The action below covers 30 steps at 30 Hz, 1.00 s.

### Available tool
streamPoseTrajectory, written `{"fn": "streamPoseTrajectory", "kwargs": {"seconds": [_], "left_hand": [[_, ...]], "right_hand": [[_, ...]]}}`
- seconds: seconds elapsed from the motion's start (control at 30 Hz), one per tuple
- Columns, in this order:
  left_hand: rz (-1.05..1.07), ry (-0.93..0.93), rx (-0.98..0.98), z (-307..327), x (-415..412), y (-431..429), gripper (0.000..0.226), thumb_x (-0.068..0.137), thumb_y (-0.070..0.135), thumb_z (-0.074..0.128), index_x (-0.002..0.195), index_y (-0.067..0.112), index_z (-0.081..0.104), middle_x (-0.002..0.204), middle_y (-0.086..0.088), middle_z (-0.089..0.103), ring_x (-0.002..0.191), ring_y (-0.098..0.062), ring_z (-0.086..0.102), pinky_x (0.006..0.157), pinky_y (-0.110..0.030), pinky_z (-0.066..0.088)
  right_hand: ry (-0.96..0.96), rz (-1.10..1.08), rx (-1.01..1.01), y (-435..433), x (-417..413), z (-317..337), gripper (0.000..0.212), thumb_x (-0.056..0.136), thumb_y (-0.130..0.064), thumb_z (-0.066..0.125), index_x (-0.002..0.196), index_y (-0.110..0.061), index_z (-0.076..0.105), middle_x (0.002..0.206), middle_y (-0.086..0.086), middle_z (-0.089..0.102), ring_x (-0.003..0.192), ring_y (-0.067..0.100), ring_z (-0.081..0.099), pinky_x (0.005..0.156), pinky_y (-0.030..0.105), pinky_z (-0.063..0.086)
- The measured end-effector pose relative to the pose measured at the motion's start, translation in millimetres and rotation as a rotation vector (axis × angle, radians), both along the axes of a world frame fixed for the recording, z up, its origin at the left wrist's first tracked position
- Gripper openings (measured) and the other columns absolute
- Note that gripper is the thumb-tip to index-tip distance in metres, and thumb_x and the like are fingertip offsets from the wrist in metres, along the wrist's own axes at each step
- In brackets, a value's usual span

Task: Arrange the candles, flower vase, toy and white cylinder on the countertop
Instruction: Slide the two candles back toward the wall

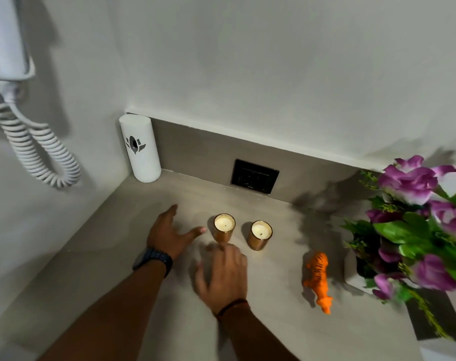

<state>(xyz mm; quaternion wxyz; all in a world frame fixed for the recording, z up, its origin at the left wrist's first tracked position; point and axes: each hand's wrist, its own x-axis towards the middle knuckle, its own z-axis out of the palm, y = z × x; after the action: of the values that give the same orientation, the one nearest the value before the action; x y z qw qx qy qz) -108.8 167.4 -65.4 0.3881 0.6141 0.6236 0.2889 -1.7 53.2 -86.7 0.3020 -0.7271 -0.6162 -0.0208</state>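
Observation:
Two white candles in copper glass holders stand side by side mid-counter, the left candle [224,226] and the right candle [260,234]. My left hand [168,231] is spread open just left of the left candle, thumb pointing at it, not touching. My right hand [224,272] hovers open in front of the left candle, fingertips close to its base. An orange toy tiger [319,280] lies to the right. A white vase [352,269] with purple flowers [414,183] stands at the right edge. A white cylinder [141,148] stands upright in the back left corner.
The beige countertop [117,256] ends at walls on the left and back. A black wall socket [255,176] sits in the backsplash behind the candles. A white wall phone with a coiled cord [36,149] hangs on the left wall.

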Motion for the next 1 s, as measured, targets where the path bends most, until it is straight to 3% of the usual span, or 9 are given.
{"fn": "streamPoseTrajectory", "kwargs": {"seconds": [0.07,0.17,0.27,0.33,0.4,0.6,0.73,1.0], "left_hand": [[-0.054,0.014,-0.043,-1.6,7.6,-3.8,0.112,0.046,0.048,0.092,0.141,0.022,0.040,0.142,-0.005,0.048,0.126,-0.024,0.049,0.105,-0.045,0.044],[-0.201,0.077,-0.069,-7.2,28.2,-7.8,0.121,0.037,0.053,0.092,0.142,0.029,0.037,0.142,-0.001,0.047,0.130,-0.023,0.043,0.106,-0.047,0.041],[-0.290,0.188,0.026,-12.6,52.8,-9.0,0.099,0.044,0.054,0.089,0.132,0.030,0.050,0.130,0.002,0.059,0.120,-0.021,0.050,0.102,-0.040,0.044],[-0.292,0.205,0.111,-14.7,64.1,-4.0,0.076,0.052,0.051,0.088,0.119,0.028,0.061,0.118,0.000,0.067,0.108,-0.022,0.058,0.093,-0.036,0.049],[-0.305,0.200,0.145,-17.3,70.2,8.3,0.067,0.056,0.049,0.087,0.114,0.026,0.065,0.112,-0.001,0.070,0.104,-0.022,0.059,0.089,-0.035,0.050],[-0.263,0.119,0.106,-20.6,83.4,65.0,0.064,0.052,0.040,0.091,0.109,0.022,0.068,0.108,-0.004,0.072,0.100,-0.026,0.064,0.086,-0.039,0.055],[-0.230,0.099,0.102,-25.4,94.4,97.6,0.067,0.051,0.040,0.092,0.111,0.024,0.066,0.109,-0.005,0.071,0.102,-0.029,0.062,0.088,-0.046,0.054],[-0.250,0.058,0.131,-32.4,109.6,120.9,0.069,0.051,0.039,0.092,0.112,0.022,0.065,0.111,-0.007,0.070,0.103,-0.030,0.061,0.089,-0.046,0.053]], "right_hand": [[0.118,-0.293,0.100,-3.3,16.2,-2.1,0.040,0.069,-0.035,0.062,0.103,-0.016,0.050,0.100,0.013,0.060,0.090,0.031,0.054,0.075,0.040,0.046],[0.285,-0.540,0.058,2.7,43.9,-3.7,0.064,0.066,-0.037,0.070,0.116,-0.009,0.042,0.114,0.019,0.052,0.101,0.036,0.054,0.086,0.047,0.049],[0.443,-0.565,-0.020,13.5,66.0,-4.8,0.085,0.066,-0.040,0.075,0.134,-0.011,0.032,0.130,0.016,0.041,0.111,0.032,0.052,0.093,0.043,0.050],[0.477,-0.544,-0.081,23.2,77.9,-8.2,0.079,0.070,-0.036,0.074,0.134,-0.016,0.032,0.130,0.013,0.045,0.114,0.032,0.053,0.093,0.041,0.049],[0.488,-0.496,-0.106,35.4,88.4,-11.9,0.067,0.073,-0.032,0.072,0.129,-0.019,0.037,0.125,0.010,0.051,0.114,0.030,0.053,0.095,0.041,0.049],[0.561,-0.482,-0.088,79.1,121.1,-5.9,0.065,0.073,-0.032,0.071,0.128,-0.023,0.039,0.125,0.006,0.052,0.115,0.026,0.051,0.097,0.037,0.045],[0.539,-0.513,-0.057,103.6,141.6,-8.0,0.062,0.072,-0.033,0.072,0.125,-0.021,0.042,0.121,0.007,0.055,0.111,0.028,0.053,0.095,0.039,0.048],[0.500,-0.513,-0.003,124.0,155.0,-11.5,0.062,0.070,-0.033,0.073,0.122,-0.020,0.042,0.117,0.008,0.055,0.106,0.028,0.055,0.089,0.035,0.047]]}}
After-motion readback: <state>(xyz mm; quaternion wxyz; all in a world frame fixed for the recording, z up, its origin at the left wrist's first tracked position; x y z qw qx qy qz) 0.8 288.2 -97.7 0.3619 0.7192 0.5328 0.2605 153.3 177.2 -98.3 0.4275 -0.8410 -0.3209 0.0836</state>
